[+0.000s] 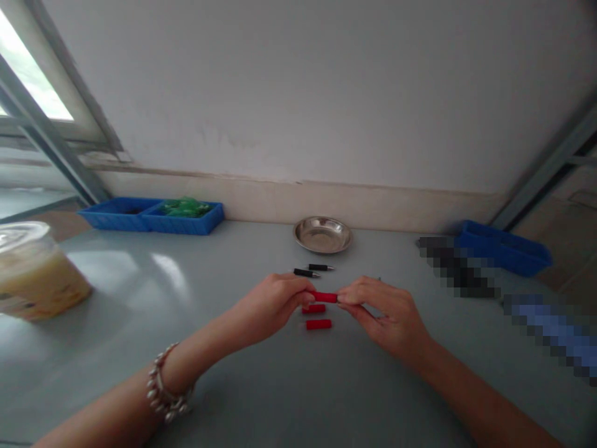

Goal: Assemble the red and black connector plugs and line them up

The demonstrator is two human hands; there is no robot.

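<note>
Between my two hands, held level just above the table, is a short red pen barrel [325, 297]. The fingertips of my left hand [275, 305] pinch its left end. My right hand [387, 314] has thumb and fingers closed on its right end, where a small dark bit shows. Two similar red pieces lie close below, a nearer one [318, 324] and a farther one [316, 308] partly behind my left fingertips. Just beyond my hands lie two black pen grip sections with silvery tips, one farther back [321, 267] and one nearer [305, 272].
A round metal dish [323, 235] stands by the wall. At the back left, a blue two-part tray [181, 226] holds green pieces and something dark. A lidded cup [40, 280] stands at left. Another blue tray [504, 249] and blurred-out items are at right.
</note>
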